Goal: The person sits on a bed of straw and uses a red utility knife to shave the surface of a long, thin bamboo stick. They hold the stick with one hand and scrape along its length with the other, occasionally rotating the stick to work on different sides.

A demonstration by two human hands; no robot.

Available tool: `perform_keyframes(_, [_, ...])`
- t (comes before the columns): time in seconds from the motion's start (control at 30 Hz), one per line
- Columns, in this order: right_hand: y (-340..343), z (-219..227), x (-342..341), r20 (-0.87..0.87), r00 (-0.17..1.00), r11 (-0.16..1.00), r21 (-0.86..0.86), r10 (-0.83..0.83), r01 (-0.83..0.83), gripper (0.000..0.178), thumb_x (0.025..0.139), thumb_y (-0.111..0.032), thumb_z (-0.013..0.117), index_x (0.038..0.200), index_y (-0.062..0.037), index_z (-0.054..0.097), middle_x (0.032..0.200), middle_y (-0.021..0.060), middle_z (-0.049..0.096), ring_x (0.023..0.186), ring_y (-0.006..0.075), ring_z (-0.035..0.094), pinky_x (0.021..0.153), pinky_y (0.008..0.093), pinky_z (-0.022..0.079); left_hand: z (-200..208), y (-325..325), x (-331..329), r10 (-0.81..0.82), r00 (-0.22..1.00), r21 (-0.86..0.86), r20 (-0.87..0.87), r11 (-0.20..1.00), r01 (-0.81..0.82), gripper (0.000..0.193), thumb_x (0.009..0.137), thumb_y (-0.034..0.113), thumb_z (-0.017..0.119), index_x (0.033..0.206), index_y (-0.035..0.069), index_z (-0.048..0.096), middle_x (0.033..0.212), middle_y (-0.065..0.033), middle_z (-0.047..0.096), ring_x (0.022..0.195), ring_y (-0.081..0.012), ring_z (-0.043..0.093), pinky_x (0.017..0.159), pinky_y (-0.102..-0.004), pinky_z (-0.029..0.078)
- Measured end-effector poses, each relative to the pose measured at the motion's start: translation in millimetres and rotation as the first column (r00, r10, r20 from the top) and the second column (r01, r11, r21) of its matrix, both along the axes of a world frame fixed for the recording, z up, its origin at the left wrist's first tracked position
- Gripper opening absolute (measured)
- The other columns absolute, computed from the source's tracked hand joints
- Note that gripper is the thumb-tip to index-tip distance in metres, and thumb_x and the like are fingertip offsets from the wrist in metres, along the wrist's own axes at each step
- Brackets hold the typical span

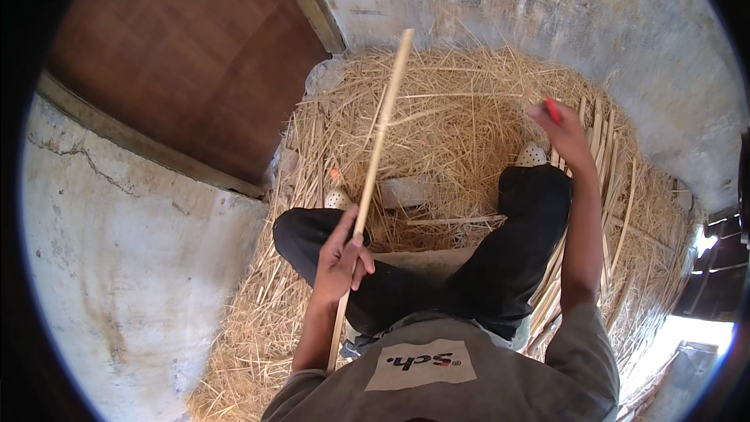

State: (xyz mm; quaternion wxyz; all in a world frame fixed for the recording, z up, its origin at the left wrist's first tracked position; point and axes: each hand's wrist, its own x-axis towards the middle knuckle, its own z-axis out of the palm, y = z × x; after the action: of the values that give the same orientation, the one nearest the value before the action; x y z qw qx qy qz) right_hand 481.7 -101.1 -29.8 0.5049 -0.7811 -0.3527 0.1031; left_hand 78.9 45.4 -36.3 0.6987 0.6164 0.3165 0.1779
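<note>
My left hand (341,264) grips a long pale bamboo strip (380,133) low on its length. The strip slants up and away over the straw, and its lower end passes beside my left forearm. Out to the right, above my right knee, my right hand (564,134) is closed round a red-handled tool (553,110). The tool's working end is too blurred to make out. A wide gap lies between the tool and the strip.
Straw-like shavings (461,125) cover the floor around my feet. Long bamboo strips (601,137) lie in a bundle on the right. A grey block (404,192) sits between my legs. A weathered wall (531,16) stands ahead, with a brown door (187,55) at the left.
</note>
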Motion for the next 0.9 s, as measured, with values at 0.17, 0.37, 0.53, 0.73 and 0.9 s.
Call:
perform_keyframes(0.17, [-128.8, -127.5, 4.1, -0.054, 0.856, 0.850, -0.166, -0.514, 0.500, 0.037, 0.091, -0.036, 0.062, 0.080, -0.0011, 0.059, 0.066, 0.0046, 0.050, 0.065, 0.0155, 0.047, 0.062, 0.0326, 0.040, -3.3, 27.6, 4.1, 0.038, 0.999, 0.100, -0.029, 0.994, -0.034, 0.033, 0.101, 0.010, 0.037, 0.129, 0.001, 0.052, 0.065, -0.0113, 0.063, 0.042, -0.0084, 0.049, 0.040, -0.0187, 0.038])
perform_keyframes(0.37, [-268.5, -371.8, -109.4, -0.153, 0.928, 0.675, -0.727, -0.339, 0.127, 0.033, 0.085, -0.037, 0.059, 0.092, -0.0077, 0.072, 0.088, 0.0223, 0.067, 0.090, 0.0398, 0.065, 0.080, 0.0489, 0.050, 20.6, 65.3, 34.2, 0.029, 0.913, 0.136, 0.406, 0.986, -0.091, 0.067, 0.097, 0.050, 0.031, 0.119, -0.011, 0.049, 0.070, -0.0172, 0.061, 0.052, -0.0168, 0.053, 0.049, -0.0241, 0.044])
perform_keyframes(0.53, [-308.2, -456.7, -171.8, -0.223, 0.949, 0.819, -0.571, -0.221, 0.056, 0.029, 0.082, -0.029, 0.054, 0.075, -0.0061, 0.070, 0.076, 0.0185, 0.067, 0.072, 0.0343, 0.068, 0.064, 0.0423, 0.054, 39.1, 86.1, 76.5, 0.046, 0.768, 0.120, 0.639, 0.980, -0.159, 0.078, 0.095, 0.062, 0.027, 0.118, -0.010, 0.047, 0.069, -0.0149, 0.059, 0.054, -0.0167, 0.050, 0.051, -0.0258, 0.040])
perform_keyframes(0.73, [-297.3, -415.1, -179.3, -0.038, 0.968, 0.672, -0.726, -0.246, 0.143, 0.028, 0.078, -0.028, 0.056, 0.072, -0.0030, 0.068, 0.076, 0.0202, 0.066, 0.073, 0.0361, 0.067, 0.065, 0.0447, 0.053, 36.1, 72.1, 117.3, 0.159, 0.956, 0.335, 0.245, 0.912, -0.237, 0.039, 0.099, 0.038, 0.050, 0.090, 0.001, 0.056, 0.047, -0.0015, 0.044, 0.037, -0.0089, 0.037, 0.036, -0.0224, 0.027])
perform_keyframes(0.9, [-344.9, -381.3, -198.1, 0.007, 0.665, 0.505, -0.646, -0.746, 0.572, 0.036, 0.078, -0.033, 0.066, 0.083, 0.0023, 0.064, 0.079, 0.0230, 0.066, 0.078, 0.0391, 0.065, 0.070, 0.0461, 0.050, 23.1, 65.0, 126.9, 0.157, 0.980, 0.395, 0.125, 0.898, -0.194, 0.047, 0.100, 0.045, 0.045, 0.079, 0.004, 0.055, 0.046, -0.0011, 0.044, 0.036, -0.0078, 0.036, 0.037, -0.0226, 0.028])
